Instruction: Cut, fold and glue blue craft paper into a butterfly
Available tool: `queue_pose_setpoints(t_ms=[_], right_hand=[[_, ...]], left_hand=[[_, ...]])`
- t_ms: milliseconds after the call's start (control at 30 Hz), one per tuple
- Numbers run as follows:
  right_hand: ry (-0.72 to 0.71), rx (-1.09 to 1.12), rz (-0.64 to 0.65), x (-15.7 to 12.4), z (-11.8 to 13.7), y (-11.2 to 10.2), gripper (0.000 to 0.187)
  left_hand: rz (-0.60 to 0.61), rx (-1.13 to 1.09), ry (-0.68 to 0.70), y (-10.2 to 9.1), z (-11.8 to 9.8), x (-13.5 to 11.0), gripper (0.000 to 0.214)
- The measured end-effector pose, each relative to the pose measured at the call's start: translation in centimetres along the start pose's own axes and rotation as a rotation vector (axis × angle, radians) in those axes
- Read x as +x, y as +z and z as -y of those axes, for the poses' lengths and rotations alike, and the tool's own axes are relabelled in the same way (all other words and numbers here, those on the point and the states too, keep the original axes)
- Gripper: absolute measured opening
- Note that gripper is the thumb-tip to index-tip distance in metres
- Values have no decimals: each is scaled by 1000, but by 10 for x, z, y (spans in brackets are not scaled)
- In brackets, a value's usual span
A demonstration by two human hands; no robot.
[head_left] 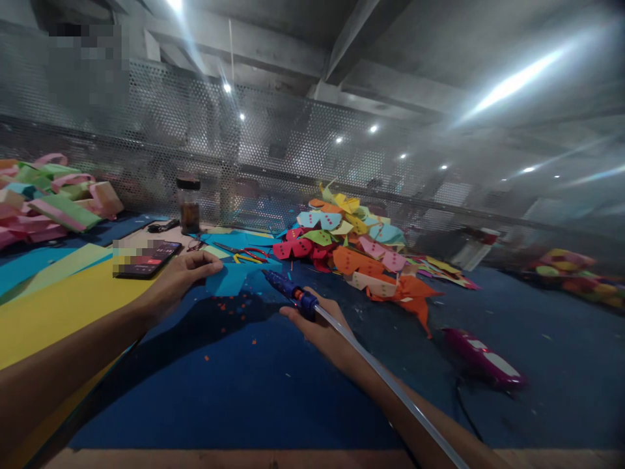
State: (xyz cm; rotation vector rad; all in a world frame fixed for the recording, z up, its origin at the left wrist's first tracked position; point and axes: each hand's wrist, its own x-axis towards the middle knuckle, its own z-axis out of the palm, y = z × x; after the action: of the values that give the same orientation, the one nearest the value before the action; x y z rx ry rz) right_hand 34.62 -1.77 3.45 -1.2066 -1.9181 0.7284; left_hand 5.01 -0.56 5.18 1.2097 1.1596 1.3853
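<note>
My right hand (327, 326) is closed round a dark blue glue gun (288, 290). From the gun's back end a long clear glue stick (385, 374) runs down toward me. Its nozzle points away and left, by a piece of light blue paper (234, 279). The fingers of my left hand (195, 267) pinch the left end of that paper, above the blue tabletop (234, 404). Just behind lie scissors (251, 253) with red and yellow handles.
A phone (149, 259) lies on yellow paper (58, 309) at left, with a lidded jar (189, 205) behind. Folded paper shapes (359, 260) are heaped at centre right. A purple device (483, 358) with a cord sits at right. Pastel paper pieces (58, 195) pile up far left.
</note>
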Motion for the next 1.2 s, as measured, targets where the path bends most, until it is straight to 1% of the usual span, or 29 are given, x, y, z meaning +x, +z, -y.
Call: queue_pose_setpoints(t_ms=[367,633,800,1000,1200], right_hand=[[-11,-47,-6,1,-3,-1,35],[-57,-41,-4,0,-3,-1,36],[-58,-39,-38,0,-5,1,35],[-84,-52,-22,0,-2,-1,34],[-80,-28,-16,0,-4,1,31]], left_hand=[[11,-7,1,-1,2,0,39],[22,0,-3,-1,1,-1,39],[28,3,-5,-1,1,-2,40],[29,9,-2,-2,1,-2,39],[26,9,4,-2,1,0,39]])
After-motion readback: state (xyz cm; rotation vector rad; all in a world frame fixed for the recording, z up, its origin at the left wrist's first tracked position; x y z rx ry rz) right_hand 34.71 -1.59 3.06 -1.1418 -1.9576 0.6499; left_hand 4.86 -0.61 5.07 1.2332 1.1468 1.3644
